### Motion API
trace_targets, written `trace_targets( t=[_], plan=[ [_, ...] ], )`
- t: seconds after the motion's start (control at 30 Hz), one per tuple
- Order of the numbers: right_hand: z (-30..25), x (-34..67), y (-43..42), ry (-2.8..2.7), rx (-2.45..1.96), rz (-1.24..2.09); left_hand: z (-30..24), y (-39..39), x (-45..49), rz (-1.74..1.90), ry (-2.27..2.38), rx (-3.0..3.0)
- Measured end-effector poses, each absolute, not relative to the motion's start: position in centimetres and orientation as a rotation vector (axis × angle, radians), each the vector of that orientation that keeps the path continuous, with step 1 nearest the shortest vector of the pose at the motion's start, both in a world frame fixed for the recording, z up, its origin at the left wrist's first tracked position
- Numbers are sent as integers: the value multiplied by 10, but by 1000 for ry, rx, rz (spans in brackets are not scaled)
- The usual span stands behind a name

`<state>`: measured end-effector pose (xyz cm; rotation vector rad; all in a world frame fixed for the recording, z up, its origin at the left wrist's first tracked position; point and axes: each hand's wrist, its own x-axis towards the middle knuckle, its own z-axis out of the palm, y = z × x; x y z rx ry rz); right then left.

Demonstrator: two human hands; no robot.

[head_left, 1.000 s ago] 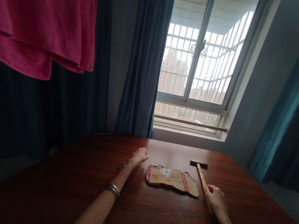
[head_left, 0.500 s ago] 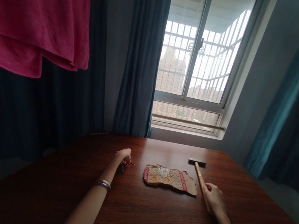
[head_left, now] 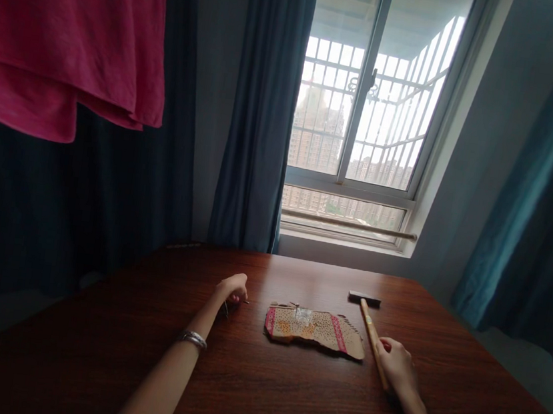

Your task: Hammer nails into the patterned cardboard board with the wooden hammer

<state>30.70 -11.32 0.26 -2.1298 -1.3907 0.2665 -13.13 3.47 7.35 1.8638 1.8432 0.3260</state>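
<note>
My left hand (head_left: 232, 288) rests on the wooden table (head_left: 254, 392) with its fingers curled down over small metal pieces (head_left: 226, 307), thin like nails or pins; a silver bracelet (head_left: 192, 339) sits on that wrist. My right hand (head_left: 396, 368) is wrapped round the wooden handle of a hammer (head_left: 371, 336), whose dark head (head_left: 364, 298) lies on the table farther away. Between the hands lies a flat piece of brown cardboard (head_left: 314, 329) with pink stripes and many small holes. Something small and shiny (head_left: 302, 314) stands near its far edge.
A window (head_left: 363, 110) with bars is straight ahead, flanked by blue curtains (head_left: 263, 105). A pink cloth (head_left: 66, 33) hangs at the upper left. A wooden rod (head_left: 349, 226) lies along the window sill.
My left hand drew back from beside the cardboard to the small metal pieces on its left and closed over them. My right hand has stayed on the hammer handle.
</note>
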Motion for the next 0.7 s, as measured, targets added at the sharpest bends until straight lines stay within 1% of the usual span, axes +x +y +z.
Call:
trace_targets(
  t=[0.1,0.2,0.27,0.37,0.47,0.63,0.7],
  plan=[
    [2,307,-114,-1360,-2128,104,79,45,-132,349,1827,1969],
    [7,299,-113,-1330,-1960,-47,89,50,-127,595,1624,2129],
    [13,286,-110,-1338,-1784,-45,98,48,-118,772,1387,2131],
    [28,254,-105,-1341,-1576,71,106,39,-95,940,1089,2017],
    [45,216,-98,-1346,-1420,279,106,26,-67,1035,935,1936],
    [62,169,-82,-1337,-1170,694,90,11,-28,1005,865,1928],
    [64,159,-75,-1331,-1122,786,85,7,-20,982,837,1950]
  ],
)
